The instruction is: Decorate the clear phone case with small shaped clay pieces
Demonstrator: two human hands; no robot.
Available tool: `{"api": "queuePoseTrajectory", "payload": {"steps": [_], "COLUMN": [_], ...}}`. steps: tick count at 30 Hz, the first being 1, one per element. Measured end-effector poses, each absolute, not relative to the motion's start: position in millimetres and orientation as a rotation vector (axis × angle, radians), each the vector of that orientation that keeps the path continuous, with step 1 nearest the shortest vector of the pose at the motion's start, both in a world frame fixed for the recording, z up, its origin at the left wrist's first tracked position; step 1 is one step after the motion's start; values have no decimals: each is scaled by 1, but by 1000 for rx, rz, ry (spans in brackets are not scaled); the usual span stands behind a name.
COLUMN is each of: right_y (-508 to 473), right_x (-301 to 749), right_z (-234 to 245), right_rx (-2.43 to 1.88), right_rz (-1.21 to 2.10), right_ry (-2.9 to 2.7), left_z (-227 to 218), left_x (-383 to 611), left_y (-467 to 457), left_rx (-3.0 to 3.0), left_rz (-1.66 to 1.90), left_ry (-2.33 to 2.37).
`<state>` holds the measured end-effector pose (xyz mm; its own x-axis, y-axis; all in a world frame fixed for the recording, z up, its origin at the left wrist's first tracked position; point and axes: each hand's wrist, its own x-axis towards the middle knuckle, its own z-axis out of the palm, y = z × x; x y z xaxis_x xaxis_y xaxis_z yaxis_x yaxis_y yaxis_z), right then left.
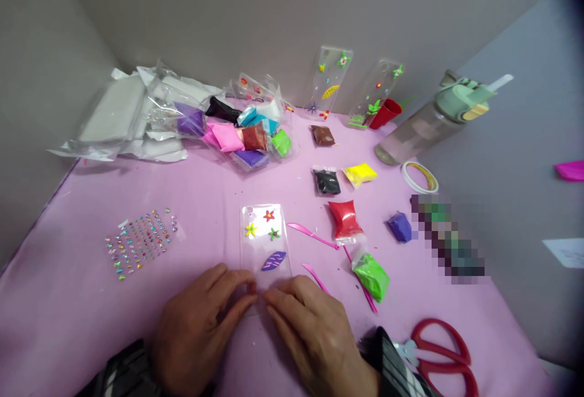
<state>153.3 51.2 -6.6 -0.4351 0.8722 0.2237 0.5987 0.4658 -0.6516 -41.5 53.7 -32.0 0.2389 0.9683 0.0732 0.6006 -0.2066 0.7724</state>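
A clear phone case (pixel 262 245) lies flat on the pink table cover (pixel 205 202) in front of me. It carries small clay flowers and a purple clay leaf (pixel 274 260). My left hand (pixel 196 330) and my right hand (pixel 312 330) rest at the case's near end, fingertips meeting and pressed together over its lower edge. Whether anything sits between the fingertips is hidden.
Clay packets lie to the right: red (pixel 345 218), green (pixel 371 275), purple (pixel 400 227), black (pixel 327 182), yellow (pixel 360 173). Pink modelling tools (pixel 312 236), red scissors (pixel 440 354), a gem sticker sheet (pixel 139 242), a water bottle (pixel 429 120), tape roll (pixel 420 176), bagged clay (pixel 246 132) and decorated cases (pixel 331 81) surround them.
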Motion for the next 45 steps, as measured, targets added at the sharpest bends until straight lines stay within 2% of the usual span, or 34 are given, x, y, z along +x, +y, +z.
{"api": "queuePoseTrajectory", "payload": {"steps": [10,23,45], "right_y": [52,52,50], "right_x": [153,151,150], "right_z": [-5,-8,-16], "right_rx": [-1216,-1227,-1249], "right_rz": [630,528,455], "right_ry": [-2193,-2273,-2353], "left_z": [-29,-24,-27], "left_x": [-37,-38,-42], "left_y": [57,57,54], "left_rx": [1725,1804,1829], "left_rz": [756,556,597], "left_ry": [1452,1461,1447]}}
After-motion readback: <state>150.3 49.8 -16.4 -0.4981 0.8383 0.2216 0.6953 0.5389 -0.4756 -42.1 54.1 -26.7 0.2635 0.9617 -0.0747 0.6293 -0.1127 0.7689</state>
